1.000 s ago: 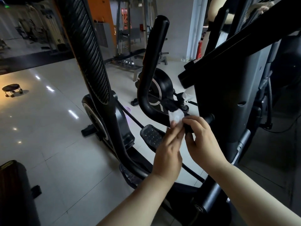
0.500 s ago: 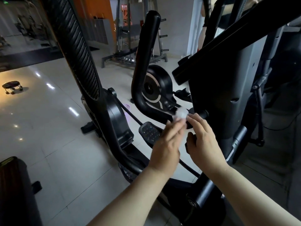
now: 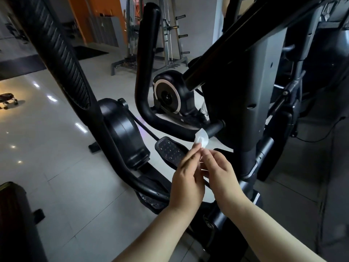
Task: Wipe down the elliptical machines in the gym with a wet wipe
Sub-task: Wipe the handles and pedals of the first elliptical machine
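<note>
Above the gym's tiled floor (image 3: pixel 47 148), left hand (image 3: pixel 186 178) and right hand (image 3: pixel 221 173) both pinched the bunched wet wipe (image 3: pixel 201 140), which sat just beside the handlebar (image 3: pixel 170 123) at twelve o'clock, its bar running ten-to-four, right hand nearer.

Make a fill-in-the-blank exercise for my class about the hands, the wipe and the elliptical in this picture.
1. The left hand and the right hand together pinch a crumpled wet wipe coloured ____.
2. The elliptical's curved handlebar is coloured ____.
3. The glossy floor is laid with pale ____.

Missing words: white; black; tiles.
</note>
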Available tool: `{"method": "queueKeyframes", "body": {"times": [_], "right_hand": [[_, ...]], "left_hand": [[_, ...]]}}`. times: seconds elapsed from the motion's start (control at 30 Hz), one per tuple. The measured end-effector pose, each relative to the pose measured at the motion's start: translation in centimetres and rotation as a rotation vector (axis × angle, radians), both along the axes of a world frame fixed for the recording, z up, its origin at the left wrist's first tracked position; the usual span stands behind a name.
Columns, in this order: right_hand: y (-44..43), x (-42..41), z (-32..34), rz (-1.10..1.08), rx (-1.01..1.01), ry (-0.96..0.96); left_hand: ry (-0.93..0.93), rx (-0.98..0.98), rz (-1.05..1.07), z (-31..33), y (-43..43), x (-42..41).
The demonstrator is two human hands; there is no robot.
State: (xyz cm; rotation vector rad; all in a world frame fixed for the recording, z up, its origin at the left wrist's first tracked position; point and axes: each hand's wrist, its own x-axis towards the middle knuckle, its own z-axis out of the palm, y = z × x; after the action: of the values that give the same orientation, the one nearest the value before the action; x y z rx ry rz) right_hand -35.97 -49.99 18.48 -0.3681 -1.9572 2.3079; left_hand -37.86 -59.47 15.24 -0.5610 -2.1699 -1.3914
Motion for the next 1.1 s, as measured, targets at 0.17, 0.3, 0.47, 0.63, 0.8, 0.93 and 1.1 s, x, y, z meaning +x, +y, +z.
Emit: {"method": "queueKeyframes", "body": {"times": [0.17, 0.3, 0.47, 0.63, 0.8, 0.93, 1.1], "right_hand": [[1.0, 0.1, 0.0, -0.006, -0.119, -0.060], [2.3, 0.5, -0.5, -0.005, -0.086, -0.083], [3.0, 1.7, -0.6, 0.004, -0.065, -0.085], [4.0, 2.6, -1.0, -0.050, -0.163, -0.119], [4.6, 3.5, -1.3, -0.060, -0.248, -0.133], [5.0, 4.5, -0.7, 0.135, -0.352, -0.208], [5.3, 5.3, -0.5, 0.144, -0.253, -0.196]], "left_hand": [[-0.316, 0.286, -0.130, 0.6, 0.5, 1.3], [-0.666, 0.633, -0.170, 2.4, 0.5, 2.3], [-0.741, 0.455, -0.043, 1.8, 0.7, 2.1], [-0.793, 0.512, 0.050, 1.1, 0.6, 2.5], [-0.945, 0.805, 0.031, 1.2, 0.9, 3.5], [-0.985, 0.867, -0.073, 1.6, 0.8, 4.4], [-0.992, 0.683, -0.169, 2.5, -0.6, 5.8]]}}
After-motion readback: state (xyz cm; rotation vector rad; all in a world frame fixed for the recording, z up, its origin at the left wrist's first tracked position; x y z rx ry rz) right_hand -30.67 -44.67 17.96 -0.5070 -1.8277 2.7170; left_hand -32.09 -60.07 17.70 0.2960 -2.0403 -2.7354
